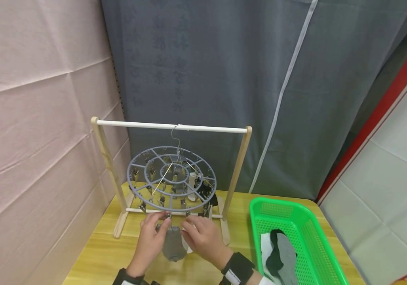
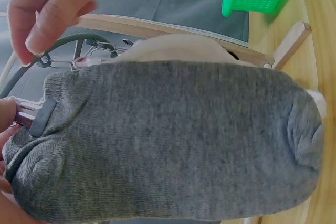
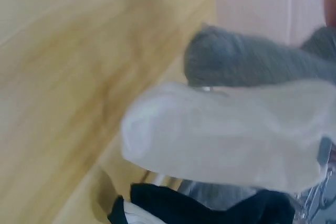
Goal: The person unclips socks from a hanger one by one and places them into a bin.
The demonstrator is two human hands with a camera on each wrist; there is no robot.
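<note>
A grey sock [image 1: 174, 247] hangs by its cuff from a metal clip [image 2: 39, 116] at the front of the round clip hanger [image 1: 170, 209]. My left hand [image 1: 152, 233] pinches that clip between thumb and fingers. My right hand [image 1: 203, 235] is raised at the hanger's front right; in the left wrist view, its bent thumb and index finger show nothing between them, fingertips close to the ring. Just behind the grey sock hangs a white sock [image 3: 226, 135], clipped at its cuff. A black sock [image 3: 210, 205] hangs beyond it.
The hanger hooks over the white bar [image 1: 135, 124] of a wooden stand [image 1: 239, 166] on the wooden table [image 1: 93, 253]. Several unused clips dangle from the ring. At right, a green basket [image 1: 319, 229] holds a grey-and-black sock [image 1: 287, 253] and white fabric [image 1: 265, 251].
</note>
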